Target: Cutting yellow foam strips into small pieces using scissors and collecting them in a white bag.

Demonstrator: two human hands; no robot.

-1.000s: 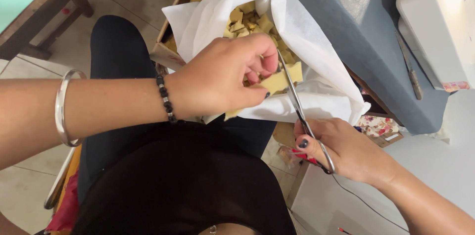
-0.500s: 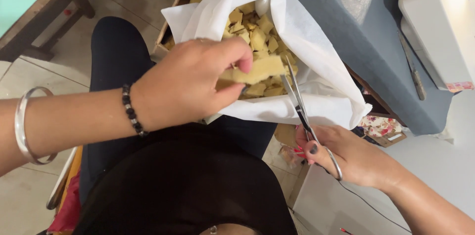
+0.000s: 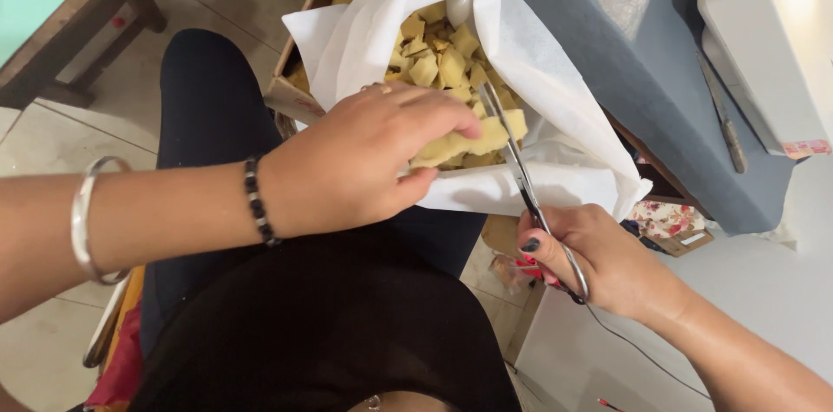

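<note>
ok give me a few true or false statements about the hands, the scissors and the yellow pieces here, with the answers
1. The right hand holds the scissors. True.
2. The left hand is empty. False: it holds a yellow strip at the scissor blades.
3. The cut yellow pieces lie on white paper set in a cardboard box. True.
4. The left wrist is bare. False: it wears a dark bead bracelet, with a silver bangle further up the forearm.
5. The scissors lie on the grey table. False: they are held in the air over the paper.
</note>
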